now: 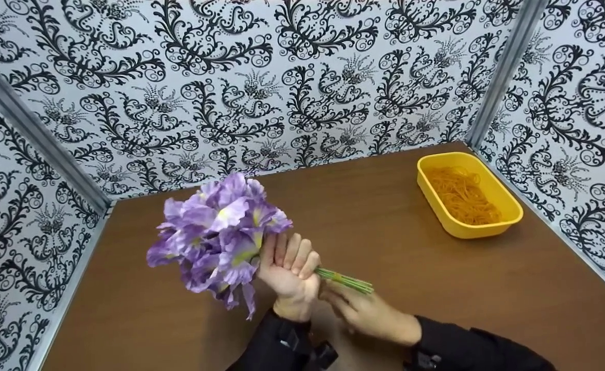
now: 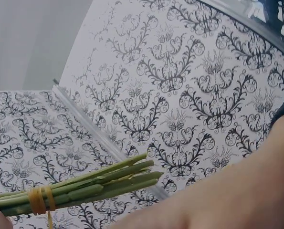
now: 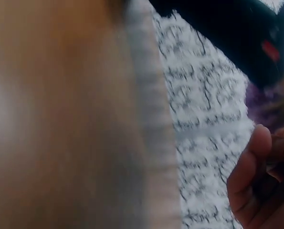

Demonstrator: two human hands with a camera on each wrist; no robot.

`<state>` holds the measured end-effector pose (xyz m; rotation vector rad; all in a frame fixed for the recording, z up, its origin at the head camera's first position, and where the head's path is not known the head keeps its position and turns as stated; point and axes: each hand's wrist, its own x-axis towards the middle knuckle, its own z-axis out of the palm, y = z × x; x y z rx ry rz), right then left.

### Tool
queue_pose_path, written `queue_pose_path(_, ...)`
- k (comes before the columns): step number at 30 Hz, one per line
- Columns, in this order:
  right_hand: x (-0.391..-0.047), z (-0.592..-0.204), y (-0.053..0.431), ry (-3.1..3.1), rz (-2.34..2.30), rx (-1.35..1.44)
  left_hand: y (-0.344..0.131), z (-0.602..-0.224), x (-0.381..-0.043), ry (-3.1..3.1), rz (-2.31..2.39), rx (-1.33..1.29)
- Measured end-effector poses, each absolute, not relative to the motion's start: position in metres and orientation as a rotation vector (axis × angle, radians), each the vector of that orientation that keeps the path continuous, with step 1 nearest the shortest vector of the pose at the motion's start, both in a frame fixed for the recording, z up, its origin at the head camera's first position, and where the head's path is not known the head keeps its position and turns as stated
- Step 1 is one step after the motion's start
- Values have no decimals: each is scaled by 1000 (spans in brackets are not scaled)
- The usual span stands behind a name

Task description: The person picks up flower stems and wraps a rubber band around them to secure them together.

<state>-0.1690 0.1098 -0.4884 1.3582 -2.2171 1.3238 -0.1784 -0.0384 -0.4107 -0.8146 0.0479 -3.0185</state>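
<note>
A bunch of purple artificial flowers (image 1: 225,232) leans to the left in the head view, its green stems (image 1: 351,282) pointing right. My left hand (image 1: 292,268) grips the stems just below the blooms. Near the cut ends, an orange-yellow rubber band (image 2: 41,199) circles the stems, and one strand hangs straight down from it. Below the stem ends, my right hand (image 1: 367,314) has its fingers curled and pinches the band's strand, the fingertips mostly hidden behind the stems and left hand. Curled fingers (image 3: 244,183) show at the right wrist view's edge.
A yellow tub (image 1: 511,214) with many loose rubber bands (image 1: 465,196) stands at the back right of the brown table (image 1: 343,216). Patterned panels (image 1: 220,103) enclose the table at the back and both sides.
</note>
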Motion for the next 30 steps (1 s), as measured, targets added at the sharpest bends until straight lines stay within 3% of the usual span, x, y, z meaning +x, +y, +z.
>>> queue_pose_path(8,-149,-472,107,-2252,1437,1303,-44,-402,-180,-24,-2843,-1050)
queue_pose_path(15,-140,-457,111,-2178,1269,1300,-51,-399,-182,-90,-2766,-1007)
queue_pose_path(30,-157,-409,150,-2064,910,1282,-52,-398,-182,-144,-2827,-1122)
